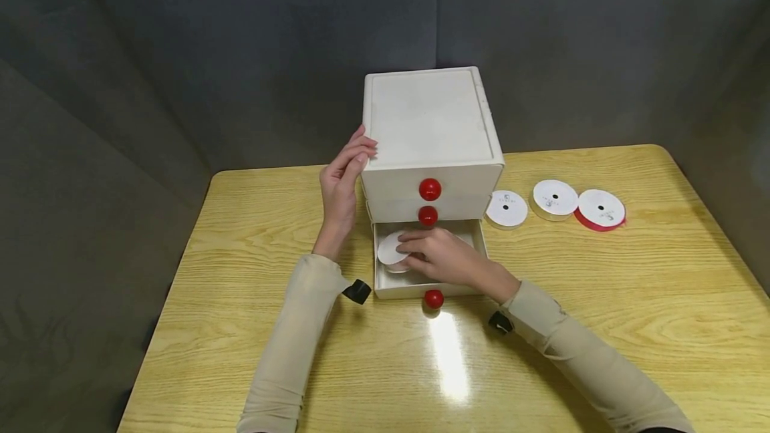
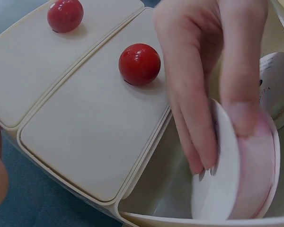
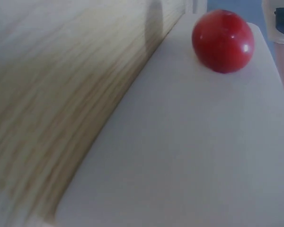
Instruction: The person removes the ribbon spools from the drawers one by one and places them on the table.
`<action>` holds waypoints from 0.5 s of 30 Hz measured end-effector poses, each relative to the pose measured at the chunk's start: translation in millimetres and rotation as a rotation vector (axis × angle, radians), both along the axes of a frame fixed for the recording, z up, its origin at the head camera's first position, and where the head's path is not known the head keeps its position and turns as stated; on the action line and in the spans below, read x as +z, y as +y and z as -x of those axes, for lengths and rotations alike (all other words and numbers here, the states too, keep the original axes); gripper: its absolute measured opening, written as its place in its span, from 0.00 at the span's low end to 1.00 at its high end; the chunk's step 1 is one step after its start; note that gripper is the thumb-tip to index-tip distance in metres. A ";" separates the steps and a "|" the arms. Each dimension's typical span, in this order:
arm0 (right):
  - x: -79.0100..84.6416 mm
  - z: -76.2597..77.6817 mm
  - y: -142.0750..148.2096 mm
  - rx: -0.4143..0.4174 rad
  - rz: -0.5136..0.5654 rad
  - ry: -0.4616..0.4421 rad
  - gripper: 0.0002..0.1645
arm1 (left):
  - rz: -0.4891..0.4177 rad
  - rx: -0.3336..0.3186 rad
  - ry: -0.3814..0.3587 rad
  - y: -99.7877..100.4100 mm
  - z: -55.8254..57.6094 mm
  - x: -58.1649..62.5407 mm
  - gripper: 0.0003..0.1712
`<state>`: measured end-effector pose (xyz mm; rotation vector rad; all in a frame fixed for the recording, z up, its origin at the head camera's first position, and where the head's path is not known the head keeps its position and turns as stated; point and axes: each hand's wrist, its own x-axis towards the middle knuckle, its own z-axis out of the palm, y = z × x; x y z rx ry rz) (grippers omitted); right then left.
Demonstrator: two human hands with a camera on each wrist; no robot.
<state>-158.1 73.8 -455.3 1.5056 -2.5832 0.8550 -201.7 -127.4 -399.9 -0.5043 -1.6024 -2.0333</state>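
Observation:
My right hand [image 1: 445, 256] reaches into the pulled-out bottom drawer [image 1: 385, 291] of a white cabinet [image 1: 430, 119]. It pinches a white ribbon spool [image 1: 392, 252] near the drawer's left side. In the left wrist view, the spool [image 2: 222, 165] stands tilted, with pale pink ribbon between its discs; the thumb presses the ribbon and the fingertips lie against one disc. Behind that hand, another labelled spool [image 2: 274, 80] is partly hidden. My left hand [image 1: 343, 179] rests on the cabinet's upper left front corner, fingers over its top edge.
Right of the cabinet on the wooden table [image 1: 240, 272] lie a white spool [image 1: 506, 209], a second white spool [image 1: 555, 200] and one with red ribbon [image 1: 601, 208]. A red knob [image 1: 434, 299] sticks out from the open drawer's front. A grey curtain [image 1: 289, 52] hangs behind.

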 end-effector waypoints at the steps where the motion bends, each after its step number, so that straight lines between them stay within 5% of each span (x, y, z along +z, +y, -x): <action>1: 0.6 -0.7 0.0 0.000 0.011 -0.001 0.12 | 0.001 0.002 -0.001 0.1 -0.2 0.1 0.18; 15: 14.5 -14.4 5.4 -0.043 0.102 -0.053 0.10 | 0.008 0.009 0.004 0.1 -0.1 0.1 0.18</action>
